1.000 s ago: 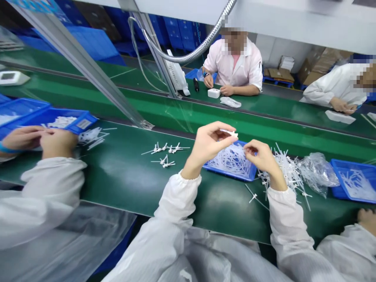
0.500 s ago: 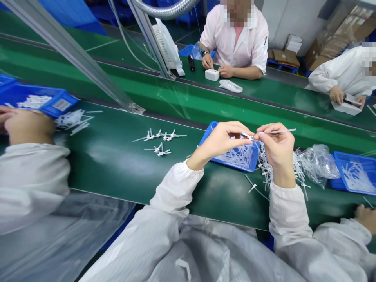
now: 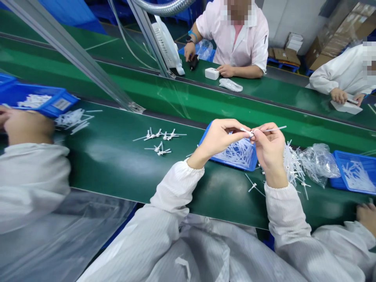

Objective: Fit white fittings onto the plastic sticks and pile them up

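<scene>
A green bench [image 3: 111,164] ran across the frame from the left edge to the lower right; at upper centre a co-worker [image 3: 243,43] in a pale coat sat facing it, one hand on a black tool [image 3: 194,61] and the other at a white box [image 3: 212,73]; a blue tray [image 3: 249,167] of tubes lay right of centre, partly hidden by the hands above it, with another tray [image 3: 337,183] at the right edge; the left hand [image 3: 217,137], right of centre, was nearly closed, its thumb and fingertips pinching a small white fitting; the right hand [image 3: 270,149], just beside it, was curled, its thumb and fingers pinched on a thin tube; a clear bag [image 3: 323,164] lay right of a loose pile [image 3: 292,166] of white pieces; three small clusters [image 3: 160,149] rested at the middle of the frame; the tube [image 3: 279,128] stuck out rightward past the right fingers; the fitting [image 3: 250,133] sat between both sets of fingertips; whether the tube was seated in it could not be told.
</scene>
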Tool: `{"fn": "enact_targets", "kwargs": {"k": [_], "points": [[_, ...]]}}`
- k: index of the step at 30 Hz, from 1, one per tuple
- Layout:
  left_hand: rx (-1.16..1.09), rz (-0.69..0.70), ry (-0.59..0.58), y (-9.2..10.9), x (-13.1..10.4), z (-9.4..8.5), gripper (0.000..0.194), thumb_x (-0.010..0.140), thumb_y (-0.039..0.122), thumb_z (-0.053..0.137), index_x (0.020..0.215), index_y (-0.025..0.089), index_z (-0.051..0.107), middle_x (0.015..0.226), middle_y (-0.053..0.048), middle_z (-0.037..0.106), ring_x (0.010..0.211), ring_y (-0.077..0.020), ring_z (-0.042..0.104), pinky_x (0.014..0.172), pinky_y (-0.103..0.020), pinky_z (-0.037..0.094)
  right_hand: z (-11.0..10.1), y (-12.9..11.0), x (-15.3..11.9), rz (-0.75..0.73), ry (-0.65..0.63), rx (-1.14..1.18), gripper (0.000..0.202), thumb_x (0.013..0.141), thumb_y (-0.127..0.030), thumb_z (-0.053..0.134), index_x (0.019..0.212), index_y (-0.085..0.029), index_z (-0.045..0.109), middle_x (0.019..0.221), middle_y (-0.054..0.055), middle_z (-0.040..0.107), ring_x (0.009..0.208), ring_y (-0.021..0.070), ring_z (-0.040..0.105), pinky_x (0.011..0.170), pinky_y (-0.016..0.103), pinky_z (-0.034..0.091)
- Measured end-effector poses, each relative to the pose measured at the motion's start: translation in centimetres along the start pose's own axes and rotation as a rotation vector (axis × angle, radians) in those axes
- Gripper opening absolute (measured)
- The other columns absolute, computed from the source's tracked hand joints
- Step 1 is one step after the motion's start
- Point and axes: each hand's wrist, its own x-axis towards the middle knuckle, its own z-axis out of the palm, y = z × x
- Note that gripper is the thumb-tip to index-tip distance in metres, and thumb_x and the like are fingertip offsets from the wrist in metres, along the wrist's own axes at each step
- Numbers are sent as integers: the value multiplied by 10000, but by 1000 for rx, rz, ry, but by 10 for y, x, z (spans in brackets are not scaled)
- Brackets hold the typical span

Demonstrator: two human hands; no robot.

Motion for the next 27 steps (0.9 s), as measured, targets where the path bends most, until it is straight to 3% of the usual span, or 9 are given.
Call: {"fn": "enact_targets", "kwargs": {"k": [5, 12, 19, 23, 27], "points": [[57, 22, 26, 0, 2, -2, 240, 840, 449, 931, 903, 221, 890, 875, -76, 836, 763, -186, 733, 675, -315, 540, 6, 7, -1, 62, 45, 48, 393, 785, -391, 912, 903, -261, 560, 787, -45, 682, 650, 109, 624, 620, 261, 559], [104, 21, 30, 0, 2, -1, 224, 858, 442, 910, 886, 220, 888, 870, -78, 839, 744, -182, 717, 657, -316, 518, 8, 12, -2, 34, 98, 15, 402, 795, -411, 903, 909, -266, 546, 810, -41, 704, 635, 112, 628, 632, 276, 569], [235, 18, -30, 3, 4, -10, 135, 871, 347, 898, 872, 212, 889, 826, -65, 842, 707, -170, 724, 654, -286, 517, 1, 9, -3, -56, 39, -186, 322, 849, -367, 886, 867, -249, 588, 833, -20, 734, 667, 122, 668, 678, 292, 583], [275, 21, -92, 4, 5, -16, 97, 853, 304, 912, 869, 212, 891, 870, -72, 857, 782, -193, 784, 719, -278, 567, -4, 12, 0, -7, -20, -218, 347, 827, -391, 900, 836, -243, 586, 795, -23, 724, 655, 126, 657, 661, 292, 571], [196, -35, -80, 2, 4, -16, 173, 816, 351, 947, 871, 197, 889, 838, -84, 847, 770, -203, 790, 687, -279, 586, -7, 11, 2, 22, -87, -172, 391, 812, -428, 917, 844, -244, 573, 788, -32, 709, 638, 122, 638, 643, 287, 569]]}}
